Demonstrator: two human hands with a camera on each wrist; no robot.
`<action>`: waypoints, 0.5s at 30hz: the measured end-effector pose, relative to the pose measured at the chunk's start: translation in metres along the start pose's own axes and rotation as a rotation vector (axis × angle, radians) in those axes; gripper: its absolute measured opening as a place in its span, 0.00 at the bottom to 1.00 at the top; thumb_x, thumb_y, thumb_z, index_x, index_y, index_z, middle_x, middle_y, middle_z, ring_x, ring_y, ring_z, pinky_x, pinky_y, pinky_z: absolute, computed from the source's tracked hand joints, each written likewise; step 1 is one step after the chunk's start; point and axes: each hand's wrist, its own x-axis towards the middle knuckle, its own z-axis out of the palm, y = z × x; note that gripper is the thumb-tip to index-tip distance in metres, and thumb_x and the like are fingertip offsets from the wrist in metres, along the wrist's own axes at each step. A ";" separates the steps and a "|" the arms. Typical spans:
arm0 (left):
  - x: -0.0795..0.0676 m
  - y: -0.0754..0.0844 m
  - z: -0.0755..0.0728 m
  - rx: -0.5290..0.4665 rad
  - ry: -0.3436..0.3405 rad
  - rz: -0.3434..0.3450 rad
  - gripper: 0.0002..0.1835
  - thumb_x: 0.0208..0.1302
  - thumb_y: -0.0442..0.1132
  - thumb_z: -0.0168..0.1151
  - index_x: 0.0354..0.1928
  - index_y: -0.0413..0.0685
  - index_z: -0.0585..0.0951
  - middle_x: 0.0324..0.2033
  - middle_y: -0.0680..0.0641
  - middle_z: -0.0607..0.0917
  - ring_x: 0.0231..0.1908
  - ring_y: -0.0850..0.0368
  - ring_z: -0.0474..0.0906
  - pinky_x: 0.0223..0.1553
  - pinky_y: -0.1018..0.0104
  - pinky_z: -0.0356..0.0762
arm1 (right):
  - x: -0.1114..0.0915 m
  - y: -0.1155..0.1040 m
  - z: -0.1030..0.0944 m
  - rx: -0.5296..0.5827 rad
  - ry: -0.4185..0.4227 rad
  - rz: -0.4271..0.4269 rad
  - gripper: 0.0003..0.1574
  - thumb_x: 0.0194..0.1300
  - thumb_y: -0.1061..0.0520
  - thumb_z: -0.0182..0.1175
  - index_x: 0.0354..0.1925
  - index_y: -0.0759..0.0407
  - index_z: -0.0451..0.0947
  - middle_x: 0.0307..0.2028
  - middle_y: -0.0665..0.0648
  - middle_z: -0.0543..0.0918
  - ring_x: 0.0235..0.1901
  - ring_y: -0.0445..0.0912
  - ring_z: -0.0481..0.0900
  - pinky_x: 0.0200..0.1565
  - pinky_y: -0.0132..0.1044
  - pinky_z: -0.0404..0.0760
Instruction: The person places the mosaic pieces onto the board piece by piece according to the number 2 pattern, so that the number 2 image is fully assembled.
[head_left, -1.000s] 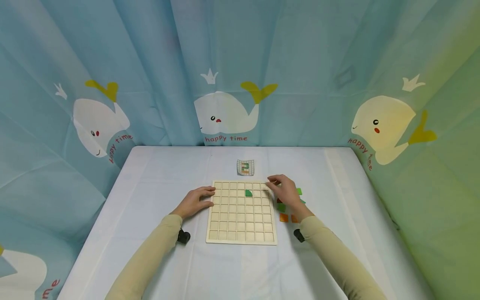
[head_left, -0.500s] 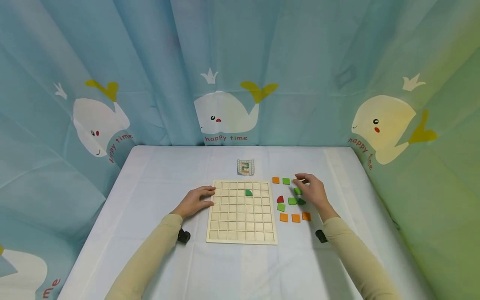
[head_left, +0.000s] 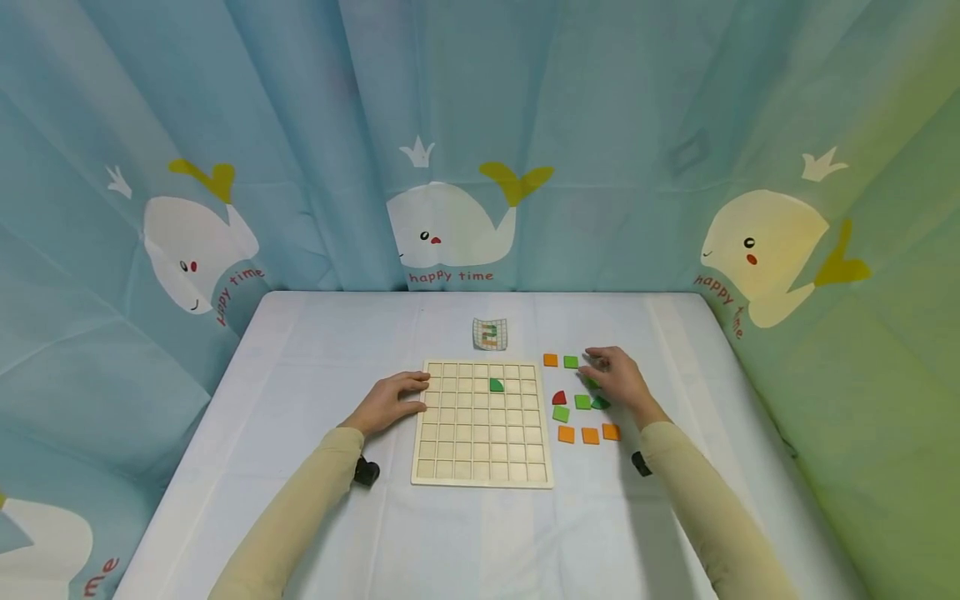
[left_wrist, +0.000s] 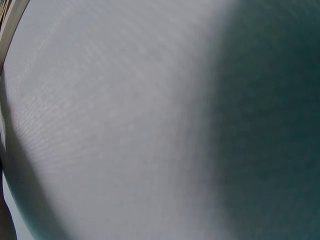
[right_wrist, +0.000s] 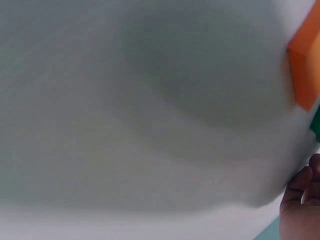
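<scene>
A pale wooden grid board (head_left: 483, 425) lies on the table, with one dark green quarter-round tile (head_left: 497, 385) in a cell of its upper part. My left hand (head_left: 386, 402) rests at the board's left edge, fingers extended onto the rim. Over the loose tiles on the right hovers my right hand (head_left: 618, 382), with a gap between thumb and fingers. A light green tile (head_left: 591, 384) is partly hidden beneath it. Another light green tile (head_left: 571, 362) lies just left of the fingertips. In the right wrist view, an orange tile (right_wrist: 306, 67) appears near the fingers.
Several other tiles lie right of the board, among them a red quarter-round tile (head_left: 559, 398), a dark green tile (head_left: 600, 403) and an orange tile (head_left: 590, 436). A small card (head_left: 490, 334) printed with a coloured grid pattern lies behind the board. A whale-printed curtain (head_left: 615, 208) surrounds the table.
My right hand has moved from the board's upper right corner rightward to above the loose tiles, then slightly back left. The left hand has stayed at the board's edge.
</scene>
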 end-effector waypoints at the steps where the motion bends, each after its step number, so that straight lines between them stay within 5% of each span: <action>1: 0.000 0.000 0.000 -0.004 0.000 -0.002 0.25 0.61 0.44 0.70 0.60 0.43 0.80 0.65 0.50 0.75 0.68 0.48 0.64 0.72 0.51 0.61 | 0.002 0.000 0.002 -0.009 -0.004 -0.004 0.34 0.67 0.50 0.63 0.65 0.67 0.70 0.59 0.69 0.72 0.56 0.61 0.71 0.61 0.59 0.74; 15: 0.001 -0.003 -0.001 0.003 -0.009 -0.007 0.26 0.61 0.46 0.70 0.60 0.45 0.80 0.65 0.51 0.75 0.68 0.49 0.64 0.72 0.51 0.60 | 0.014 -0.007 0.010 -0.078 -0.014 -0.087 0.24 0.65 0.55 0.65 0.57 0.65 0.79 0.55 0.67 0.75 0.50 0.60 0.73 0.56 0.56 0.77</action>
